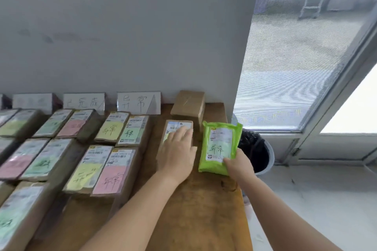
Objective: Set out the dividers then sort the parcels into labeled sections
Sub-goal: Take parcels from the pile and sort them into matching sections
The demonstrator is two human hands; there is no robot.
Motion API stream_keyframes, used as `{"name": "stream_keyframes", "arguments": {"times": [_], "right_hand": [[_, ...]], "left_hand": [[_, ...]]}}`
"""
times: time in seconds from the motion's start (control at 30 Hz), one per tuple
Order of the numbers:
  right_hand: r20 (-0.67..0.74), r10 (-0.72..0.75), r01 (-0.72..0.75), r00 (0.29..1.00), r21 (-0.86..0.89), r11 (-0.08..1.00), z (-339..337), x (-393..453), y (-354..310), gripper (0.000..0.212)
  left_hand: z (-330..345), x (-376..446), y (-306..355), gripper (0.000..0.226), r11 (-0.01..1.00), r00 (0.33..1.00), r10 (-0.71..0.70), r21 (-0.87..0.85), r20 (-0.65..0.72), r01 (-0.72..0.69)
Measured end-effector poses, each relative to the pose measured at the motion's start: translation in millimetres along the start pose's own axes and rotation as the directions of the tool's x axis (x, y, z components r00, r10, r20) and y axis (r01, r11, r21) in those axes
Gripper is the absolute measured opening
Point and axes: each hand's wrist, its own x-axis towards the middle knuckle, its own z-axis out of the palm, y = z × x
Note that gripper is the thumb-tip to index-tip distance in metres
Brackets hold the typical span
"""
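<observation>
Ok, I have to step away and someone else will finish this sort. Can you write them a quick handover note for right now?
Left hand: flat, fingers straight, pressing on a brown cardboard parcel with a white label.
Right hand: gripping the lower corner of a green plastic mailer bag, tilted up off the wooden table.
Done: white handwritten divider cards stand along the wall; rows of labelled brown parcels lie in front of them.
Left: place the green bag and the parcel under the left hand; a plain brown box by the wall looks unsorted too.
</observation>
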Motion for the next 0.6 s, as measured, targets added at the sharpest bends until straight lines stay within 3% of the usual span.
{"name": "stream_keyframes", "arguments": {"times": [0.1, 0.2, 0.3, 0.43, 0.6], "right_hand": [[0.027, -0.005, 0.006, 1.0, -0.036, 0.999, 1, -1, -2, 0.031], [0.045, -0.023, 0.025, 0.999, -0.042, 0.999, 3, -3, -5, 0.033], [0.067, -0.042, 0.044, 0.997, -0.035, 0.998, 7, -4, -8, 0.04], [0.078, -0.039, 0.041, 0.996, -0.025, 0.999, 15, -6, -11, 0.05], [0.051, -0.039, 0.033, 0.998, 0.113, 0.993, 22, -9, -10, 0.046]], "left_hand": [[-2, -7, -13, 0.055, 0.99, 0.99, -0.135, -0.035, -0.032, 0.134], [5, -9, -29, 0.058, 0.934, 0.937, -0.342, -0.082, 0.067, 0.347], [9, -13, -35, 0.068, 0.823, 0.867, -0.453, -0.275, 0.209, 0.497], [11, -18, -39, 0.072, 0.721, 0.841, -0.484, -0.433, 0.242, 0.54], [11, -30, -39, 0.067, 0.561, 0.822, -0.491, -0.617, 0.288, 0.551]]}}
